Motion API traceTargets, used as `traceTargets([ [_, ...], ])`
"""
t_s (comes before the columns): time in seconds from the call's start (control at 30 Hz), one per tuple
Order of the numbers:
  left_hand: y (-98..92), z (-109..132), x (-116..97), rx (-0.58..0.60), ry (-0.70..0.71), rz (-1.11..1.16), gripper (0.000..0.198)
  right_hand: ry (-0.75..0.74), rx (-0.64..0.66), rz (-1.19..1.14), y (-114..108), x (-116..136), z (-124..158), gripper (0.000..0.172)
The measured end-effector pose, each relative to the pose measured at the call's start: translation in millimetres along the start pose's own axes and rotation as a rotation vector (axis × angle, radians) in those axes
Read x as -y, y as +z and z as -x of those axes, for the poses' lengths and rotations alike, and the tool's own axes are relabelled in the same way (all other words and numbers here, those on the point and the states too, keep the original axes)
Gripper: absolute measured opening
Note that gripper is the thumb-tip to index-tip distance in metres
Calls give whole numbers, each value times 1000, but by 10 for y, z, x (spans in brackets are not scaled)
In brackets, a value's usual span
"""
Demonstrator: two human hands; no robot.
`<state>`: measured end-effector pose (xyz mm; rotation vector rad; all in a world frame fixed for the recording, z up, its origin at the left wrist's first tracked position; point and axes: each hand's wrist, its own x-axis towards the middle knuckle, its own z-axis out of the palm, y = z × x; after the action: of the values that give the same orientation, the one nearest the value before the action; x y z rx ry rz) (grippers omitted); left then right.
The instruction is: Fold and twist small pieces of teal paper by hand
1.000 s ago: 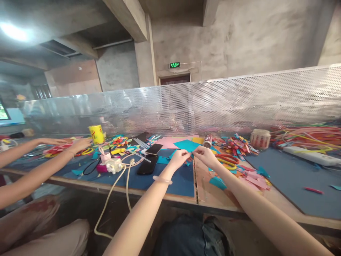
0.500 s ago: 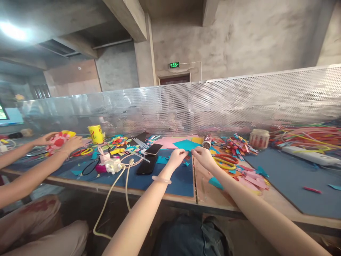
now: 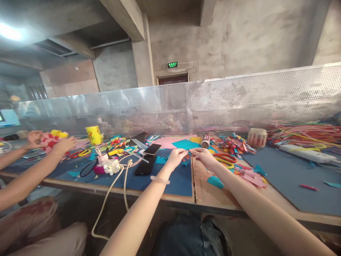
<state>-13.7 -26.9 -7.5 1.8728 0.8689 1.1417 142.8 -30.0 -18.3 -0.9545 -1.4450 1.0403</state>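
Barely shifting, the left hand (image 3: 176,157) and right hand (image 3: 204,156) are still pinching what looks like a small, mostly hidden blue paper piece (image 3: 189,150), six o'clock of the flat turquoise paper sheet (image 3: 185,143); fine handling is continuing.

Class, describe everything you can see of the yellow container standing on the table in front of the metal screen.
The yellow container is roughly cylindrical, with red markings on its side. Whether it is card, plastic or metal cannot be told. It stands roughly upright on the cluttered table, in front of the perforated screen. Nobody is touching it, and its contents are hidden.
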Motion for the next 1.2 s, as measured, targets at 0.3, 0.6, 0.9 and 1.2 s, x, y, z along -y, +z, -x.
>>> traceTargets([
  [0.3, 1, 9, 13, 33, 13, 42, 30, -38, -40, 36, 12, 2, -2, 35],
  [0.6, -10, -11, 27, 15, 12, 29, 28, -14, 49, -45, -16, 30, 8, 33],
  [0.9, 16, 2, -3, 11, 38, -42, 25, -161, 45, 184, -35, 52, 19, 37],
  [1.2, 25, -1, 23, 63, 91, -104, 27, -217, 32, 201, -24, 99, 33, 31],
])
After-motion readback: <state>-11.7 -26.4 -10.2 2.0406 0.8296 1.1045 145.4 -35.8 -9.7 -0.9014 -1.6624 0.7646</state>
